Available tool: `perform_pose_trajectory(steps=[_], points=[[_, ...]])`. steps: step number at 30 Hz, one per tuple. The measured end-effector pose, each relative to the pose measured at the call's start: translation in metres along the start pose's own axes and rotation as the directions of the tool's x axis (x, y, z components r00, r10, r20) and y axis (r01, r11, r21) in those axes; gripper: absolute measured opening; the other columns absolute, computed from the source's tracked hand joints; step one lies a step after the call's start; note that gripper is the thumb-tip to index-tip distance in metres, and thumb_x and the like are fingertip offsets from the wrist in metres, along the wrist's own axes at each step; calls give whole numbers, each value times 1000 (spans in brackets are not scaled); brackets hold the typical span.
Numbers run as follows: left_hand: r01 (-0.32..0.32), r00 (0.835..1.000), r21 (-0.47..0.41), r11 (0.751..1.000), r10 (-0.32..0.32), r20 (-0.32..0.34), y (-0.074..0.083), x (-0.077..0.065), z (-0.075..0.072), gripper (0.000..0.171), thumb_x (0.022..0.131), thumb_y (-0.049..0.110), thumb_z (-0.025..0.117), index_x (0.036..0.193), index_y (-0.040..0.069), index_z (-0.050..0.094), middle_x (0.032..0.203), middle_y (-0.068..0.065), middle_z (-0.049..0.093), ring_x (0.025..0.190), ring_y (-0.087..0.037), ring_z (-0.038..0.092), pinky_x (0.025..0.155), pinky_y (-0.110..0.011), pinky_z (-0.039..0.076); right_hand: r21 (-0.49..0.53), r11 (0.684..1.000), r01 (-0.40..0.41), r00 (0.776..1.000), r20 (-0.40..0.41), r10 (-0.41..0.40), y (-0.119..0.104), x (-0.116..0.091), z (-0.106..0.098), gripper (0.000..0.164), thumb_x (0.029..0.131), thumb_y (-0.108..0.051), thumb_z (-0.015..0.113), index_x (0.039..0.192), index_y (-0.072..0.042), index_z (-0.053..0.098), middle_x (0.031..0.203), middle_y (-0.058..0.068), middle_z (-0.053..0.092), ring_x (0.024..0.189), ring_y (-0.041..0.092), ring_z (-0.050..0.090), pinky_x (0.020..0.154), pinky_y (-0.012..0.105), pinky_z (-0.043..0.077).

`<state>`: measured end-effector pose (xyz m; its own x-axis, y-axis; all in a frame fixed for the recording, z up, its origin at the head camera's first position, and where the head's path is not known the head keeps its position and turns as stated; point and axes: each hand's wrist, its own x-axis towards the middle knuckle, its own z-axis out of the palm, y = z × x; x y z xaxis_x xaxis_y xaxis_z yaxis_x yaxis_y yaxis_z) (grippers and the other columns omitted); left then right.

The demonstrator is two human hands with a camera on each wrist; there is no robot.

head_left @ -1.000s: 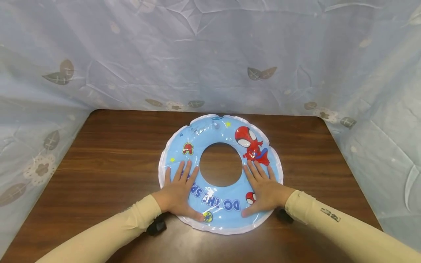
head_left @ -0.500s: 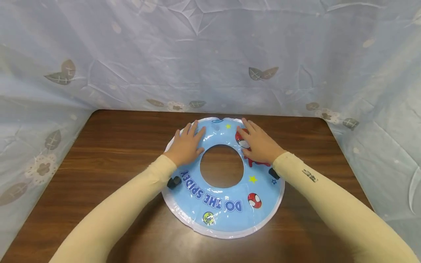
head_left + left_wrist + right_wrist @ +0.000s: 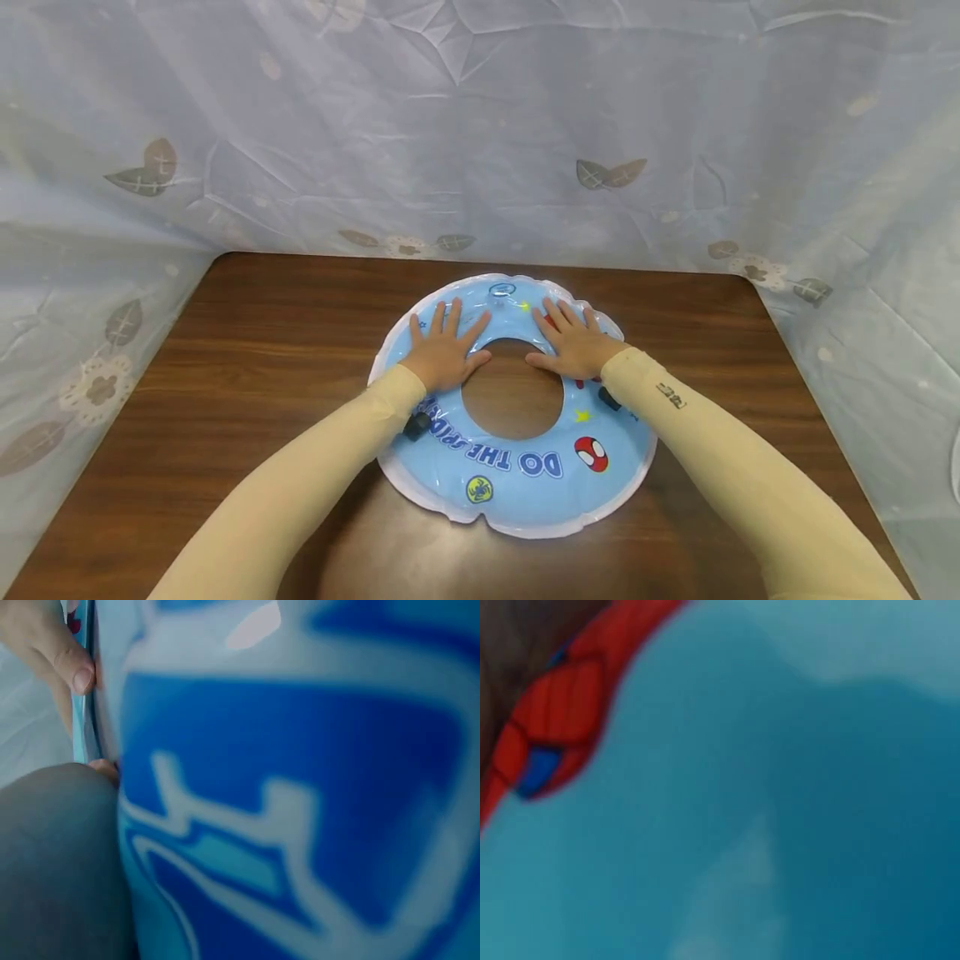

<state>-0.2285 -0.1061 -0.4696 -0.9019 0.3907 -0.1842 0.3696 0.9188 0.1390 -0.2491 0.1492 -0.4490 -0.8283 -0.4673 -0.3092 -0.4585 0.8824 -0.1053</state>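
A light blue inflatable swim ring (image 3: 525, 500) with a white rim, cartoon prints and blue lettering lies flat on the table. My left hand (image 3: 441, 354) rests on its far left part, fingers spread and straight, the thumb reaching toward the centre hole. On the far right part my right hand (image 3: 576, 340) presses with fingers spread, covering most of a red printed figure. Blue lettering on the swim ring (image 3: 300, 750) fills the left wrist view at close range. The right wrist view shows the ring's blurred blue surface (image 3: 742, 787) beside a bit of the red figure.
The brown wood-grain table (image 3: 262, 333) extends around the ring on all sides. A pale floral curtain (image 3: 510, 125) hangs behind the table and down both sides. A small dark wrist camera (image 3: 417, 426) sits under the left wrist, close to the ring.
Both hands have moved from the ring's near half to its far half, then come slightly nearer and flattened on it. The near rim now shows a notch-like pucker.
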Motion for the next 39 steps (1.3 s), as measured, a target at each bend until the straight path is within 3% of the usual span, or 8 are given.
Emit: perform_pose_trajectory(steps=[7,12,15,19,22,24,31,39], points=[[-23,1000,53,998,23,2,2,2,-8,62,96,63,23,151,38,12,157,-21,0,142,-45,1,102,-74,9,-85,996,32,999,-17,-34,-6,2,-11,80,89,-70,37,153,-29,12,156,19,16,142,43,13,106,68,12],[-97,991,82,992,104,-89,-2,15,-11,66,94,66,27,149,30,32,158,-15,9,144,-40,5,105,-70,10,-83,997,2,1000,12,-1,-11,4,-18,79,87,-72,37,152,-31,17,156,19,17,141,43,15,106,68,13],[-148,983,78,986,155,-98,-5,23,-11,69,93,67,29,145,22,37,158,-10,15,145,-35,10,107,-67,12,-78,997,-1,1000,18,2,-13,5,-17,80,87,-72,36,152,-31,16,157,19,15,142,43,12,106,67,12],[-167,984,-20,986,165,-70,-6,26,-14,79,91,66,37,150,16,23,155,-9,25,143,-33,19,107,-65,16,-74,997,-1,1000,19,2,-13,6,-13,81,87,-72,36,153,-32,14,157,18,11,143,43,9,106,68,12],[-172,983,-47,984,168,-69,-6,25,-20,84,91,65,40,154,23,4,154,-9,29,141,-33,24,105,-66,19,-60,998,-6,1000,21,8,-14,6,-13,81,86,-73,36,152,-33,13,158,18,11,143,42,8,106,68,11],[-190,980,-25,981,188,-67,-4,24,-24,81,92,63,41,153,30,1,153,-10,30,140,-36,27,104,-67,23,-53,999,-10,1000,27,11,-15,7,-12,82,86,-74,36,152,-33,12,158,18,10,143,42,7,106,68,11],[-196,980,59,979,198,-31,-2,23,-26,73,91,64,41,152,30,19,154,-14,26,140,-39,24,101,-66,27,-32,999,-2,1000,29,3,-16,7,-11,82,87,-74,34,153,-31,12,158,18,6,143,44,4,107,67,12],[-190,981,41,981,191,-27,-1,20,-25,76,92,61,43,153,28,11,155,-14,23,141,-39,22,103,-67,24,-31,999,-7,1000,20,7,-18,6,-9,81,87,-71,37,153,-30,13,158,18,8,143,43,4,107,67,11]])
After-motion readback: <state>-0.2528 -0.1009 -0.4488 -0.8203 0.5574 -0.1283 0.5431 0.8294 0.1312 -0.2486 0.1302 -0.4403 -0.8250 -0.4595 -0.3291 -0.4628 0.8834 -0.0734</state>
